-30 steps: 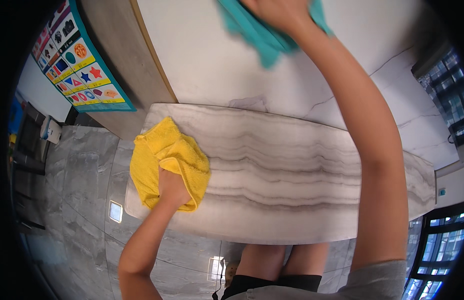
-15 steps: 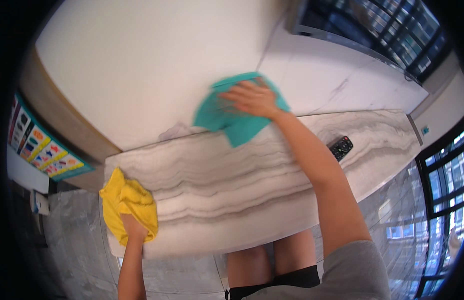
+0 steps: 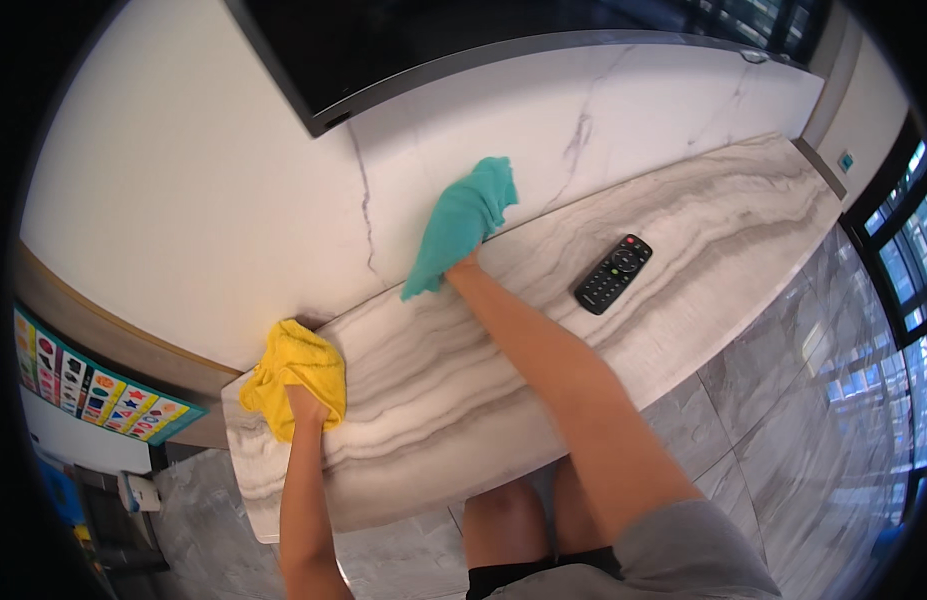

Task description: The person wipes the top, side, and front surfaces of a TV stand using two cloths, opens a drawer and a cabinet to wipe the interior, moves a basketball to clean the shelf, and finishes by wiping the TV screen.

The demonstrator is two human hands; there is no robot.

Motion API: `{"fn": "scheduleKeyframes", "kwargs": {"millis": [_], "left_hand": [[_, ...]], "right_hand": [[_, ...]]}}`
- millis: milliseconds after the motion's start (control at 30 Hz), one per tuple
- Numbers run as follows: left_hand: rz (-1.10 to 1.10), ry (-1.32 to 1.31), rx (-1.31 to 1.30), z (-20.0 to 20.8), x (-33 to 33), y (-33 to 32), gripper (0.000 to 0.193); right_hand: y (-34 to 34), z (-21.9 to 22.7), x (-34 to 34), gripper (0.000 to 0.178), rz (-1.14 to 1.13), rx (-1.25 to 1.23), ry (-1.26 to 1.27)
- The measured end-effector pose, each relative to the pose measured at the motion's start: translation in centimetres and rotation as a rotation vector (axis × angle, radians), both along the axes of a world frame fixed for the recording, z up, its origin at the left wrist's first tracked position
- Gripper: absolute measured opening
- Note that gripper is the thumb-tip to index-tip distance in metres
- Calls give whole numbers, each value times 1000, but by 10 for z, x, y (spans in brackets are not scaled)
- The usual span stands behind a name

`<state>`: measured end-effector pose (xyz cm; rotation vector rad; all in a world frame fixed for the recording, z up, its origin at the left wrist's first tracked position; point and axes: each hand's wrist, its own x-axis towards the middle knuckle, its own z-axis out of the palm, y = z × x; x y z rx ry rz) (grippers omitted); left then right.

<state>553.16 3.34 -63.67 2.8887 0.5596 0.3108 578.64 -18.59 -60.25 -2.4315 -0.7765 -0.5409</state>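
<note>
Most of the right hand (image 3: 466, 265) hides behind a teal cloth (image 3: 463, 221).

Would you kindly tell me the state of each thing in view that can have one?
Yellow cloth: crumpled, draped over the left hand.
Teal cloth: bunched, mostly hiding the right hand.
Remote control: lying buttons up, untouched.
Television: visible screen dark, with reflections at right.
Picture chart: unrolled.
</note>
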Motion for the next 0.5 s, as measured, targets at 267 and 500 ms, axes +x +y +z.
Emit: {"fn": "scheduleKeyframes", "kwargs": {"millis": [267,500], "left_hand": [[-376,-60,241,54,120,-81,40],[-872,-184,529,68,260,-230,36]], "right_hand": [[-191,-14,-130,39,718,-202,5],[-231,4,-160,45,820,-274,41]]}}
